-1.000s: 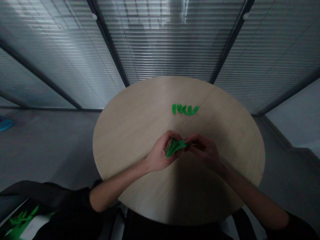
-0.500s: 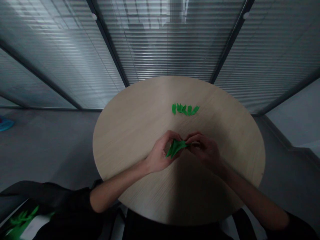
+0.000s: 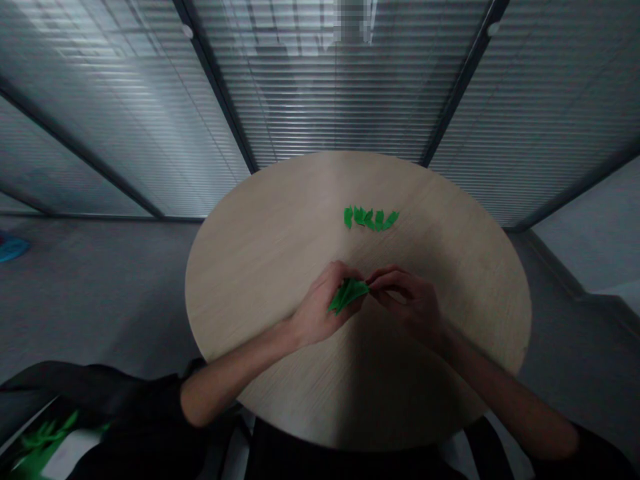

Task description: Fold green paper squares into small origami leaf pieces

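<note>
Above the middle of the round counter [image 3: 260,267], a green leaf [image 3: 349,295] sits between both hands, its pointed folds facing down and left. The left hand [image 3: 323,307] curls around it, thumb and fingers closed on the broad end, while the right hand [image 3: 413,300] has its fingertips pinched together at the narrow right tip. The step in hand looks like fine work at that tip, one hand steadying and the other adjusting. The next move seems to call for a light, even hold on the left, since the leaf looks thin enough to bend or crease, and for small, exact motions from the right fingertips. Beyond the hands, well apart from them, a row of small leaves [image 3: 369,217] lies on the far part of the counter. Much is hard to make out: the light is dim, the left fingers cover part of the leaf, and whether the right fingertips grip the leaf itself or a slim stem cannot be told. Overlaps in the row make its count uncertain. At the lower left, more green pieces [image 3: 47,437] and a white thing [image 3: 73,453] are blurred and cut off, as is a blue thing [image 3: 13,247] by the left edge.
</note>
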`<state>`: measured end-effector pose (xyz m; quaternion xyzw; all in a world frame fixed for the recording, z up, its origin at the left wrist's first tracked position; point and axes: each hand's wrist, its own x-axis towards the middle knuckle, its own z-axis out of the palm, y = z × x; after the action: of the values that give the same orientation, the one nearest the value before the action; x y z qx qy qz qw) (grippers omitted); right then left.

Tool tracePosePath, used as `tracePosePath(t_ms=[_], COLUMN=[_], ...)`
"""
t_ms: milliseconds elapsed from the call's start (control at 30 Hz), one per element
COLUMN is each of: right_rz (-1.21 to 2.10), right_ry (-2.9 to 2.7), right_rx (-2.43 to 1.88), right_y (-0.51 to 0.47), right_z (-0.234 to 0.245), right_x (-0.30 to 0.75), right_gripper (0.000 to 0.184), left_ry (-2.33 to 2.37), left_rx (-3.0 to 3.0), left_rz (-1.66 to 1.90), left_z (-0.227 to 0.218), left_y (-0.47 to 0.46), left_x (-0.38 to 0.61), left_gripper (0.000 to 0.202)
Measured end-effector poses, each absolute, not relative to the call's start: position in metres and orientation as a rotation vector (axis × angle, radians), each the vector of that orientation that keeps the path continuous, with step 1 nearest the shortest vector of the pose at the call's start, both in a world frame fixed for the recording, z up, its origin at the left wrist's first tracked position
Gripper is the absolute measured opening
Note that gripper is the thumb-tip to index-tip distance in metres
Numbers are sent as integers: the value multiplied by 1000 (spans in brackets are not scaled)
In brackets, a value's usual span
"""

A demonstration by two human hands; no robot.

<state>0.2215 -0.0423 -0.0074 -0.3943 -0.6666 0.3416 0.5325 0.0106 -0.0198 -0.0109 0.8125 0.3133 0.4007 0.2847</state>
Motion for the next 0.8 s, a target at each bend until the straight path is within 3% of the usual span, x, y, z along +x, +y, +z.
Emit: tracePosePath(t_ms=[300,800], right_rz=[960,1136], right_ry=[-1485,-1456], right_rx=[-914,-981], right_y=[-45,-43], right_z=[-9,-16], right_x=[220,223], right_gripper=[14,24], left_ry=[785,644], left_rx=[2138,2113], left_rz=[1110,1245], left_z=[-13,-12], left_y=[-20,-19], left_x=[10,10], left_gripper=[36,24])
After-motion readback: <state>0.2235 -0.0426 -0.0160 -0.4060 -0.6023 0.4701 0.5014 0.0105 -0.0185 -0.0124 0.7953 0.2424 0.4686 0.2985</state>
